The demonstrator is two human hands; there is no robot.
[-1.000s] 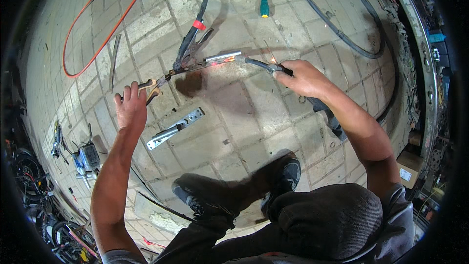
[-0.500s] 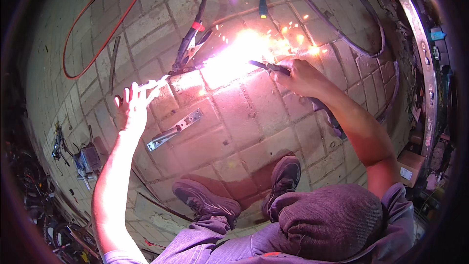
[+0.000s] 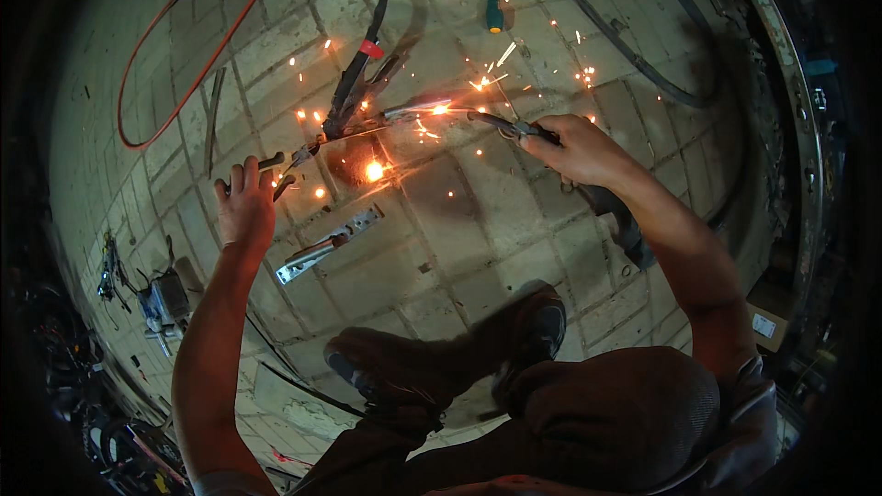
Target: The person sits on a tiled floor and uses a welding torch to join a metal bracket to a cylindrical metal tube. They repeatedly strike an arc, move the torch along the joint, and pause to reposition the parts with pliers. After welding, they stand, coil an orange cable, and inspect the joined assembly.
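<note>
Now the big white flash has shrunk to small sparks, and both hands have stayed put. On the left, the left hand [image 3: 246,207] pinches the end of a thin metal rod [image 3: 367,129], fingers half open. That rod runs long ways across the floor [image 3: 478,248] to the right hand [image 3: 574,149], which is closed around the welding holder [image 3: 514,126], nearer the glowing spot

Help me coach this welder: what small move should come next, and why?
Probably ease the electrode holder in the right hand slowly along the metal rod. Sparks fly at its tip, the left hand steadies the rod's near end, and the clamp grips the rod.
</note>
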